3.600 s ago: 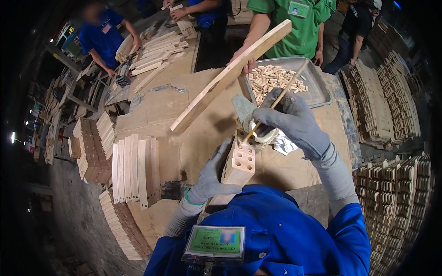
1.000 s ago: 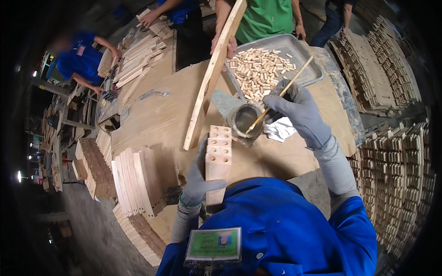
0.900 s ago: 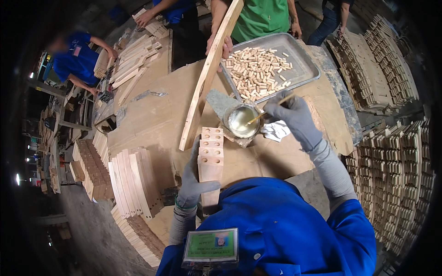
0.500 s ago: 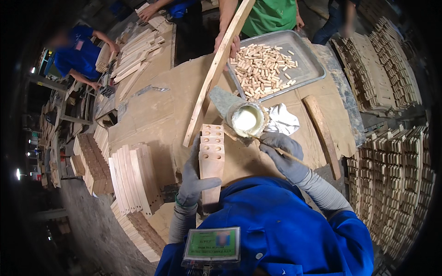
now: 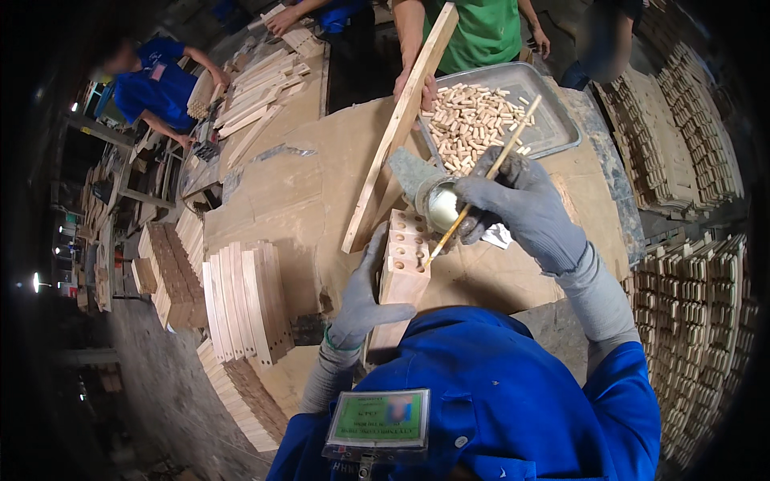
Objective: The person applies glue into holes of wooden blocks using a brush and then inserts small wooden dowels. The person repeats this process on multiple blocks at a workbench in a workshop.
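My gloved left hand (image 5: 358, 303) is closed round a stack of pale wooden pieces (image 5: 395, 293), standing with their drilled ends up. Pairs of round holes run along those ends. In my gloved right hand (image 5: 525, 207) is a thin wooden stick (image 5: 499, 162), slanted, its lower tip at the holes nearest me. Just beyond the stack, a cup of white glue-like liquid (image 5: 443, 210) is partly covered by my right fingers. A grey flat piece (image 5: 411, 172) lies against the cup. Beneath my right hand, a bit of white cloth (image 5: 498, 236) peeks out.
A metal tray (image 5: 565, 120) of short wooden dowels sits at the far side. Across the table, a person in green (image 5: 481, 36) holds a long wooden bar (image 5: 401, 120). Wooden pieces (image 5: 245, 301) are stacked at left; slatted stacks (image 5: 694, 321) stand at right.
My right hand has lifted and swung the stick from the cup to the holes in the stack. The view has shifted slightly; my left hand keeps its hold.
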The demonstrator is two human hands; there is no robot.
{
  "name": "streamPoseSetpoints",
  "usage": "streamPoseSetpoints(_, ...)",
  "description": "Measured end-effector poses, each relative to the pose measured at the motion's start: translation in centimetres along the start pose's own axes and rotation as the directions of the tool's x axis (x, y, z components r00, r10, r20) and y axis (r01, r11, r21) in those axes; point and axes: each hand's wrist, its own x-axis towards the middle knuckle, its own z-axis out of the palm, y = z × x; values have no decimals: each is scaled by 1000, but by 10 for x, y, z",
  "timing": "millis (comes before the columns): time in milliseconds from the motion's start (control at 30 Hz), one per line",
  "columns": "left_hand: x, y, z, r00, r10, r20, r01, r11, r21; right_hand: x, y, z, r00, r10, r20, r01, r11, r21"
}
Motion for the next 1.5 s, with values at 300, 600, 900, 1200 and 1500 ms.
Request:
streamPoseSetpoints(300,-5,-5,0,999,36,24,-38,997,63,-2,-12,10,967,66,247,-19,982,-186)
streamPoseSetpoints(600,-11,-2,3,1000,8,7,-8,999,49,-10,-16,7,943,-77,325,140,975,-174)
streamPoseSetpoints(900,-15,0,1,999,47,21,-49,996,75,-14,-30,8,951,12,308,3,999,-49)
streamPoseSetpoints(1200,-16,0,-4,996,92,20,-93,991,95,-13,-34,18,944,29,330,3,996,-94)
streamPoseSetpoints(1500,-30,18,-37,988,133,-83,-141,985,-103,14,-34,1,975,-207,-87,215,971,103)
